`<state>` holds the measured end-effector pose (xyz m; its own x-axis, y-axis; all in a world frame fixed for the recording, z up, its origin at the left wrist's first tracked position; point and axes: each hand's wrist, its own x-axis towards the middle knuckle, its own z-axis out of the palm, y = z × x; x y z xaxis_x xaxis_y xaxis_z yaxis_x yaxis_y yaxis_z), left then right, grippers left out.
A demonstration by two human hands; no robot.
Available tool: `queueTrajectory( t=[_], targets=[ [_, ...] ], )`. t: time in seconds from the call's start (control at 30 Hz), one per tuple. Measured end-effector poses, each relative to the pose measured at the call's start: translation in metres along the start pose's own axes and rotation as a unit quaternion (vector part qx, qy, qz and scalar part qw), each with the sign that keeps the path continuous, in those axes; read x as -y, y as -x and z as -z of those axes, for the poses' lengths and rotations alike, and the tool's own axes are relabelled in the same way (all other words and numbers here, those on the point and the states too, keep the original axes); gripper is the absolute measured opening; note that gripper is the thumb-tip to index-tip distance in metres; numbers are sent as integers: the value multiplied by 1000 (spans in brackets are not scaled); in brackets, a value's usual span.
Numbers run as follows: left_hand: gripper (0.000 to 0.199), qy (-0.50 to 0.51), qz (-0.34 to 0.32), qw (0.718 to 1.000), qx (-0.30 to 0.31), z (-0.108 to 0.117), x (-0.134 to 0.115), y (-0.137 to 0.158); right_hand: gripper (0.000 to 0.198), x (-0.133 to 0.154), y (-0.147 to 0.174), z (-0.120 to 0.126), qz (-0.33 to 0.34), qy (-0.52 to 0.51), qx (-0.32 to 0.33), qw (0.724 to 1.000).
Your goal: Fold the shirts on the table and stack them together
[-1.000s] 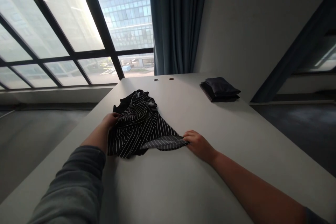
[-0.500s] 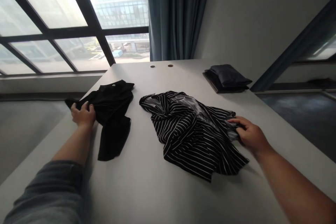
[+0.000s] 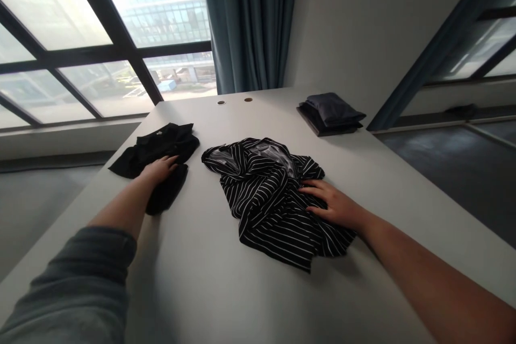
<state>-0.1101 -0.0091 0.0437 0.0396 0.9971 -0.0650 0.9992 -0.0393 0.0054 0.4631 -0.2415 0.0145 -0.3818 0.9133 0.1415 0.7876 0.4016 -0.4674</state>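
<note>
Your left grip point(image 3: 161, 168) has moved inward over the black garment point(image 3: 155, 146), its label point(image 3: 159, 133) unreadable, and lies flat-fingered; your right grip point(image 3: 331, 205) rests spread on the striped garment point(image 3: 270, 199).

An office, or a room in an office building, is suggested. A broad white table point(image 3: 193, 279) is pierced near its far edge by two round holes point(image 3: 248, 100), like the cable openings found in office desks. The left side is taken up by large windows point(image 3: 100, 86) set in dark frames point(image 3: 80, 55), through which a multi-storey, glass-fronted building point(image 3: 169, 0) is seen. A long blue curtain point(image 3: 250, 27) is hung beside them, next to a plain pale wall point(image 3: 342, 27). Grey flooring point(image 3: 40, 209) is laid around; its material cannot be made out.
</note>
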Motion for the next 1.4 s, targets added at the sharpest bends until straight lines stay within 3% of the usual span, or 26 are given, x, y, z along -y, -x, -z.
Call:
queueTrajectory(
  t=[0.1,0.2,0.3,0.37,0.5,0.6,0.67,0.77,0.87,1.03,1.1,1.2,1.27,1.33,1.4],
  targets=[
    [45,-9,19,999,-40,15,-13,-29,52,1,0,0,-5,7,-7,1000],
    [44,-17,49,993,-102,14,-42,-31,48,10,1,3,-4,25,-15,1000],
    [46,30,87,973,-211,6,-86,1,41,23,3,9,17,10,3,1000],
    [42,105,64,957,-261,8,-120,42,36,31,5,14,43,-35,30,998],
    [43,216,-113,946,-214,30,-189,151,17,41,8,23,71,-143,43,986],
    [39,214,-285,933,-41,38,-248,230,11,47,11,31,41,-175,31,983],
    [37,202,-312,928,22,30,-285,269,9,52,16,39,16,-160,26,987],
    [41,155,-328,932,7,9,-320,296,6,59,26,53,-10,-106,31,994],
    [18,99,-303,948,-2,-2,-324,295,4,56,40,64,-52,-21,21,998],
    [17,50,-185,981,2,17,-294,280,12,42,55,70,-173,148,39,973],
    [19,33,-145,989,-21,29,-288,279,16,49,54,68,-204,207,8,957],
    [27,61,-134,986,-77,40,-294,284,29,78,50,58,-120,213,-92,965],
    [25,106,-145,981,-73,40,-304,290,34,102,48,47,-38,175,-136,975],
    [33,130,-150,980,-16,34,-313,294,35,119,48,36,8,138,-131,982],
    [38,123,-160,979,40,25,-316,295,31,126,50,25,9,115,-68,991]
  ],
)
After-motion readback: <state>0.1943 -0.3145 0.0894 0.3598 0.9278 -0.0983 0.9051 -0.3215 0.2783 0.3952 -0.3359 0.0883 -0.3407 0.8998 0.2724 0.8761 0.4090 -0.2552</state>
